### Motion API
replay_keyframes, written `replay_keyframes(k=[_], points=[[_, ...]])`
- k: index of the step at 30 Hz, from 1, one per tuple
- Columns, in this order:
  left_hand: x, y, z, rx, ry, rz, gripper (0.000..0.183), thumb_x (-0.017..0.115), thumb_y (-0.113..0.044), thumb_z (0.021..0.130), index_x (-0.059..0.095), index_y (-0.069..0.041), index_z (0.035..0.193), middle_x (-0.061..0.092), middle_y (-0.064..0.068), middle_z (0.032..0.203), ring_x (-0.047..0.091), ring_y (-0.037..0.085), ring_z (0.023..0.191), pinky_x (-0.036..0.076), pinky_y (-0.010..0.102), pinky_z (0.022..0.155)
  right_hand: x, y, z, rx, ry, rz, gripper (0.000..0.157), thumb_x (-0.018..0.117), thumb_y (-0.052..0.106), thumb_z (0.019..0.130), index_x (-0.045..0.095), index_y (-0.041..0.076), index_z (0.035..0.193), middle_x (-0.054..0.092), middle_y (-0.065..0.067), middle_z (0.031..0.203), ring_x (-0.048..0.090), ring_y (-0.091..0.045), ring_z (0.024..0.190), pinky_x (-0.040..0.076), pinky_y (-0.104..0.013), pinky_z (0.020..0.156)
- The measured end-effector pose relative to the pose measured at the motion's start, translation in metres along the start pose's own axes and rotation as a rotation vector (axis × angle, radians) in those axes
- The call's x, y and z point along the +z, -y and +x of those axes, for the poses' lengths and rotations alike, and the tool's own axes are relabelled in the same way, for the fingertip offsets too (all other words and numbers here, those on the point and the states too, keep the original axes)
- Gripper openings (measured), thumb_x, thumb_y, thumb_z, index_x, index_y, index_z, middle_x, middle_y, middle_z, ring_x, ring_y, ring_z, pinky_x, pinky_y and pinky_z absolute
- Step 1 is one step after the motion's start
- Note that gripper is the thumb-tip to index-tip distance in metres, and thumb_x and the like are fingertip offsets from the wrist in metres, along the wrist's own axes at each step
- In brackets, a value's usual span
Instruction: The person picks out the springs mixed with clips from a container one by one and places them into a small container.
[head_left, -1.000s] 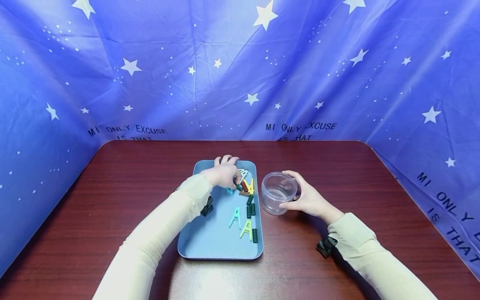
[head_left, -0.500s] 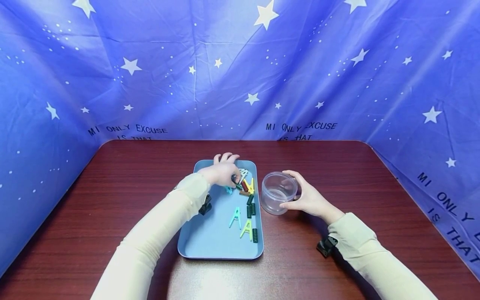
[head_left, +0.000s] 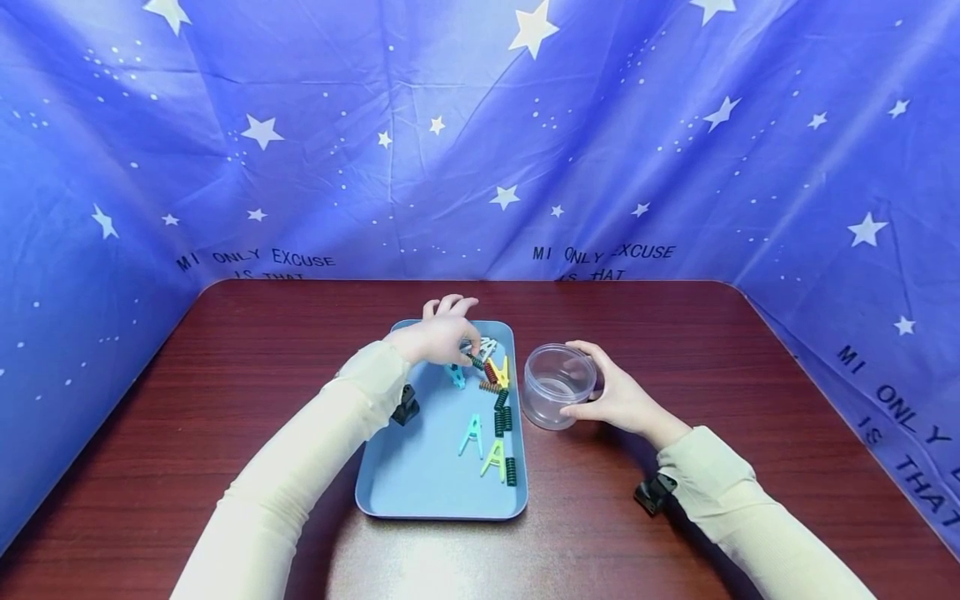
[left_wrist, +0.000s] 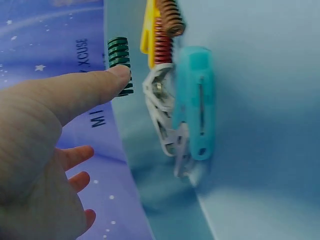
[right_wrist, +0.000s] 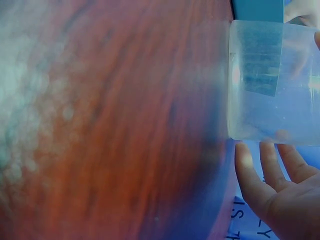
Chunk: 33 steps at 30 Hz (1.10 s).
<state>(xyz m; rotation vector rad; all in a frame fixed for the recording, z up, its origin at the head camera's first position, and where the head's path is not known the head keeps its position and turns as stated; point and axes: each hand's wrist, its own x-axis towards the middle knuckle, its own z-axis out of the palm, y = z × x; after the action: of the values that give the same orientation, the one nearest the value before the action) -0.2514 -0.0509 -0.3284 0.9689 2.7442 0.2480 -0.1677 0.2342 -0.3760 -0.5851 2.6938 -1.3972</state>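
My left hand (head_left: 438, 337) is over the far end of the blue tray (head_left: 420, 492), pinching a dark green spring (left_wrist: 119, 50) between thumb and fingers. In the left wrist view the spring stands out on both sides of the thumb. Near that hand lie a blue clothespin (left_wrist: 197, 100), a pale grey clothespin (left_wrist: 162, 105), a red spring (left_wrist: 162, 42), a brown spring (left_wrist: 171, 17) and a yellow clothespin (head_left: 501, 372). To the right of the tray, my right hand (head_left: 626, 400) grips a clear round plastic jar (head_left: 555, 400) by its side, on the table.
Several dark green springs (head_left: 507, 418) lie along the tray's right side. Closer to the front are a light blue clothespin (head_left: 472, 435) and a lime green clothespin (head_left: 494, 460). The reddish wooden table (head_left: 285, 367) is backed by a blue star-printed cloth (head_left: 450, 183).
My left hand has risen slightly and shifted left, lifting the green spring off the pile; more of the blue clothespin shows beneath it. The right hand and jar stay where they were.
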Motion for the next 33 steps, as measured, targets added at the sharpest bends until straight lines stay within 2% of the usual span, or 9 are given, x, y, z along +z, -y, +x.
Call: replay_keyframes(k=[18, 25, 33], points=[[-0.017, -0.007, -0.012, 0.107, -0.118, -0.135, 0.005, 0.071, -0.022, 0.083, 0.067, -0.021, 0.081, 0.024, 0.01, 0.154, 0.012, 0.031, 0.142, 0.015, 0.055, 0.105, 0.0, 0.002, 0.001, -0.005, 0.005, 0.013, 0.086, 0.083, 0.012, 0.069, 0.034, 0.008, 0.139, 0.052, -0.019, 0.126, 0.048, -0.03, 0.112, 0.049, -0.022, 0.076], [-0.021, -0.017, -0.014, 0.171, -0.173, -0.201, 0.005, 0.07, -0.02, 0.082, 0.067, -0.02, 0.079, 0.027, 0.009, 0.154, 0.016, 0.03, 0.14, 0.018, 0.055, 0.104, -0.001, 0.003, 0.001, -0.004, 0.004, -0.04, 0.086, 0.084, 0.016, 0.068, 0.034, 0.01, 0.138, 0.052, -0.016, 0.128, 0.048, -0.027, 0.113, 0.041, -0.02, 0.085], [-0.019, -0.03, -0.011, 0.203, -0.203, -0.254, 0.004, 0.07, -0.018, 0.082, 0.066, -0.017, 0.08, 0.033, 0.007, 0.15, 0.022, 0.027, 0.137, 0.022, 0.054, 0.106, -0.001, 0.002, 0.001, -0.008, 0.006, -0.039, 0.085, 0.084, 0.016, 0.069, 0.034, 0.01, 0.138, 0.052, -0.015, 0.129, 0.048, -0.027, 0.113, 0.04, -0.019, 0.086]])
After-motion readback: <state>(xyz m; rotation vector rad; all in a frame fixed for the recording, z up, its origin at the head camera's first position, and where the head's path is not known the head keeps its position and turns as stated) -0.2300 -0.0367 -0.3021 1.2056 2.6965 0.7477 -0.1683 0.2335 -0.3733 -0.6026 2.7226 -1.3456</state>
